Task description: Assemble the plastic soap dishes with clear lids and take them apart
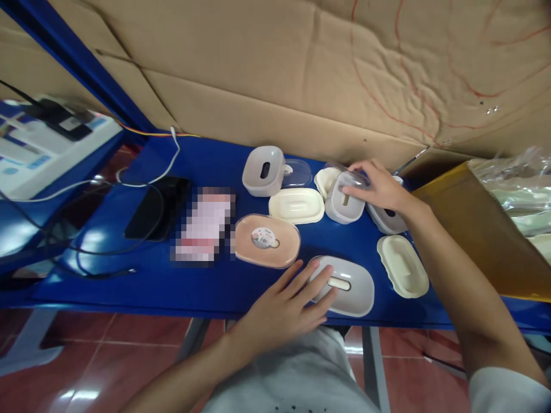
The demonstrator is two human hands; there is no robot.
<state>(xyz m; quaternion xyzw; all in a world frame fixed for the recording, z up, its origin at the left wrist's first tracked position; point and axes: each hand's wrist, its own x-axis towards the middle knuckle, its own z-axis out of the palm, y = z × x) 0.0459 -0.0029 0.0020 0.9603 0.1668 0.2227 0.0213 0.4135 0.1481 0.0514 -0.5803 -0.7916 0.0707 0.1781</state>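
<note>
My left hand (pixel 290 304) has its fingers spread over the left side of a grey oval lid (pixel 359 287) with a cream piece in its middle slot. My right hand (pixel 376 186) curls its fingers and thumb round the clear rim of a grey container (pixel 346 207). Beside that container lies a cream part (pixel 326 182). A pink oval box (pixel 267 252) with a round label is left of the lid. Behind it are a cream tray (pixel 297 213) and another grey container (pixel 260 183). Partly behind my right wrist is a further grey container (pixel 390 221).
A cream tray (pixel 404 272) lies near my right forearm. At the right stands a cardboard box (pixel 477 235) with plastic-wrapped parts. A pixelated flat object (pixel 204 226), a black device (pixel 157 215) and cables are on the left of the blue table (pixel 150 289). Cardboard (pixel 258 69) walls the back.
</note>
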